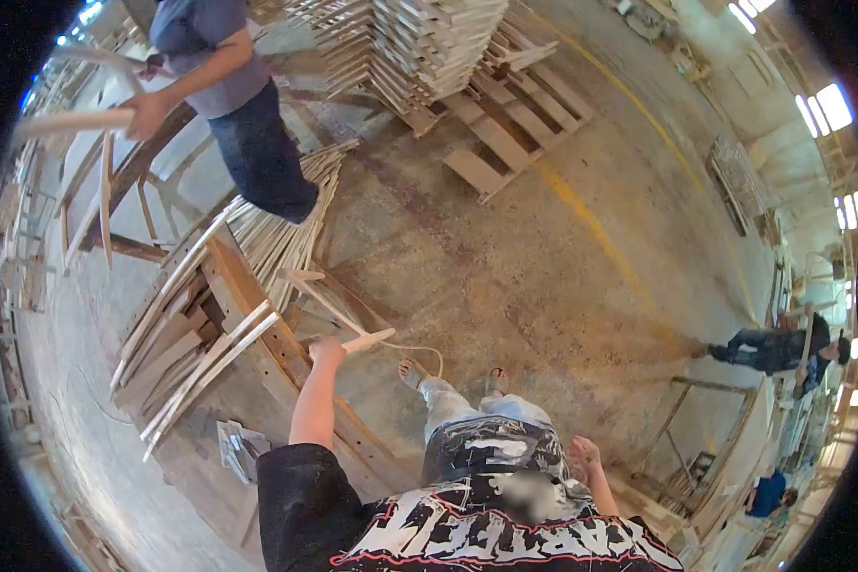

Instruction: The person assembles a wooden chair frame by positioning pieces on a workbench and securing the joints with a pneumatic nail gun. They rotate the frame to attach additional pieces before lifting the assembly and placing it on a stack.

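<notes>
The person's left hand (pixel 326 351) was clamped on a short pale wooden stick (pixel 372 338), held out above the long brown wooden desk (pixel 257 315) loaded with pale wooden slats (pixel 195 367). The right hand (pixel 582 450) hung by the hip; I could not tell whether it was closed. A co-worker in a grey shirt (pixel 210 48) stood beyond, gripping a long wooden strip (pixel 71 122).

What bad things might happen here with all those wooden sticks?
The left hand grips a wooden strip while a co-worker nearby holds another; someone might get knocked. Loose strips lie slanted on the rack and might slide toward the person's feet, whose toes look bare.
</notes>
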`<control>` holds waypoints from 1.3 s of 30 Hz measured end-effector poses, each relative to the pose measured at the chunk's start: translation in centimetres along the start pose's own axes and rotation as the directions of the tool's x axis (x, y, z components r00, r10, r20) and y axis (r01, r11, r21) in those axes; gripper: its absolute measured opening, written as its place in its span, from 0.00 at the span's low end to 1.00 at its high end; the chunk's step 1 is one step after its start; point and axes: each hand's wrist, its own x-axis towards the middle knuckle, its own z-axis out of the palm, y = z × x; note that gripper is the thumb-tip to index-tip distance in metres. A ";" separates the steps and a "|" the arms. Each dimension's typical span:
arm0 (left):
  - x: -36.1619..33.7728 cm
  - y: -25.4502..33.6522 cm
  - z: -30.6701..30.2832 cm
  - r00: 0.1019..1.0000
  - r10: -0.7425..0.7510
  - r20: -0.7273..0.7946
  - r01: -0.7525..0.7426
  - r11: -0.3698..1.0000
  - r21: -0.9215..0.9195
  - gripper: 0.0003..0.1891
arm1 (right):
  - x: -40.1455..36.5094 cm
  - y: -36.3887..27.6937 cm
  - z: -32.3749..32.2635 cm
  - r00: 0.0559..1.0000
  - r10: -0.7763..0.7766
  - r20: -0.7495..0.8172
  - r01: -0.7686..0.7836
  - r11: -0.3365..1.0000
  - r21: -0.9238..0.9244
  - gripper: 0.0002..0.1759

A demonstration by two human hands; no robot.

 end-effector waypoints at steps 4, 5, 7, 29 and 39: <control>0.6 1.5 3.4 0.996 -0.009 -0.087 0.017 0.996 0.091 0.16 | 6.5 -4.7 -4.0 0.950 -0.268 0.161 0.284 0.955 -0.089 0.19; 1.0 1.9 5.0 0.994 -0.002 -0.108 0.015 0.992 0.126 0.15 | 7.3 -6.3 -4.4 0.933 -0.322 0.161 0.343 0.931 -0.126 0.17; -1.2 3.6 4.5 0.999 -0.023 -0.036 0.025 0.999 0.044 0.15 | 9.1 -8.1 -5.0 0.888 -0.428 0.168 0.455 0.869 -0.192 0.12; -38.2 40.2 24.2 0.740 -0.667 0.085 0.556 0.536 -0.636 0.23 | 30.0 -32.3 4.5 0.574 -0.383 0.724 0.747 0.607 -0.271 0.19; -40.6 43.1 36.4 0.871 -0.455 0.188 0.372 0.357 -0.857 0.22 | 28.5 -21.0 6.0 0.393 -0.273 0.878 0.884 0.374 -0.280 0.18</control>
